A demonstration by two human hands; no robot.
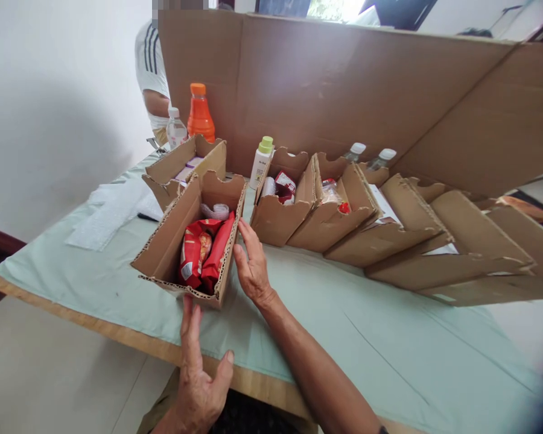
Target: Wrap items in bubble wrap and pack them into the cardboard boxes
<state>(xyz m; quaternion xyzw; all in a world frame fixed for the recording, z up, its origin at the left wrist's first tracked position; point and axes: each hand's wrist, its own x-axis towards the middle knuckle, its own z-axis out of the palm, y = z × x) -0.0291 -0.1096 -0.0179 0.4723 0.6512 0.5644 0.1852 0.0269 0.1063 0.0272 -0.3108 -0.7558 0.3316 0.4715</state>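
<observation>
A cardboard box [163, 253] with an open top stands near the table's front edge. Red snack packets [196, 247] and a clear, wrapped roll-like thing [215, 211] lie inside it. My left hand [199, 374] is at the box's front, its fingertips touching the lower front face, thumb spread apart. Along the box's right side rests my right hand [252, 265], fingers stretched out flat against the wall. Neither hand is wrapped round anything.
More cardboard boxes [280, 223] holding packets and papers line the right side. A white bottle with a green cap [261, 163], an orange bottle [201, 117] and clear bottles stand behind. Bubble wrap [108, 211] lies left. A tall cardboard panel [326, 90] closes the back; a person's sleeve [151, 57] shows beyond.
</observation>
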